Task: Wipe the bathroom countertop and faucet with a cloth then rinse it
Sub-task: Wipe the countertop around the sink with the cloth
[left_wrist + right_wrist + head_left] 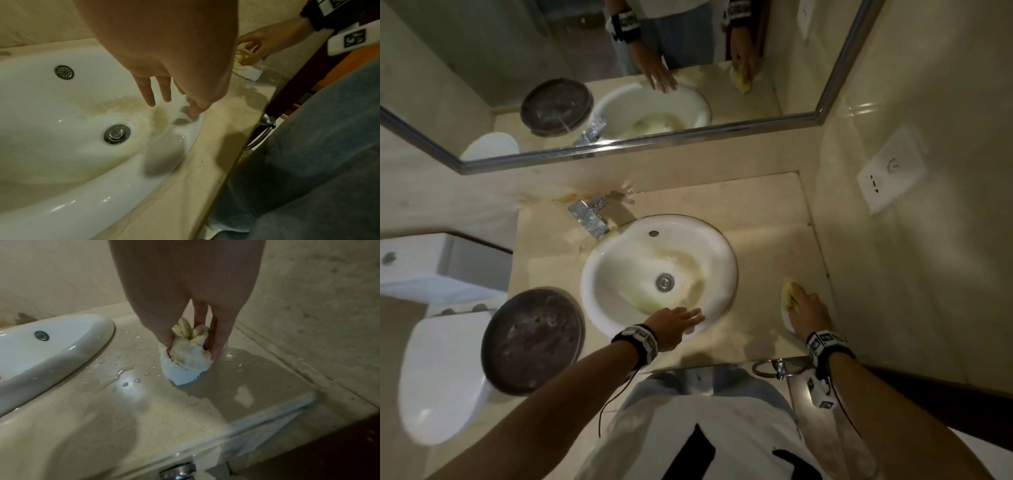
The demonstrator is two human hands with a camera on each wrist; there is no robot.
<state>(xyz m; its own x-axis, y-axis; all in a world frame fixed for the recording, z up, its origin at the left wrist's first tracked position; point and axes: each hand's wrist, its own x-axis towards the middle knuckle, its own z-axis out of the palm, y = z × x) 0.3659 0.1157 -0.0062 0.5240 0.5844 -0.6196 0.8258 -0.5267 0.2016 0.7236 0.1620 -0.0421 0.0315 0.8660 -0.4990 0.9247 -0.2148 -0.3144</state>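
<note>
A bunched yellow and white cloth (789, 298) (186, 356) (247, 68) lies on the beige countertop (767, 253) right of the sink. My right hand (806, 310) (192, 339) grips it, fingers dug into its folds, and presses it onto the wet stone near the front right corner. My left hand (681, 320) (170, 95) hovers with straight fingers over the front rim of the round white sink (599, 267) (61, 186); one fingertip touches the rim. The chrome faucet (589, 215) stands at the back left of the sink.
A dark round lid (532, 339) sits at the counter's left end above a white toilet (438, 380). A mirror (551, 68) hangs behind; a wall socket (890, 171) is on the right wall. A chrome towel ring (774, 368) hangs off the counter's front edge. Water drops lie beside the sink (123, 378).
</note>
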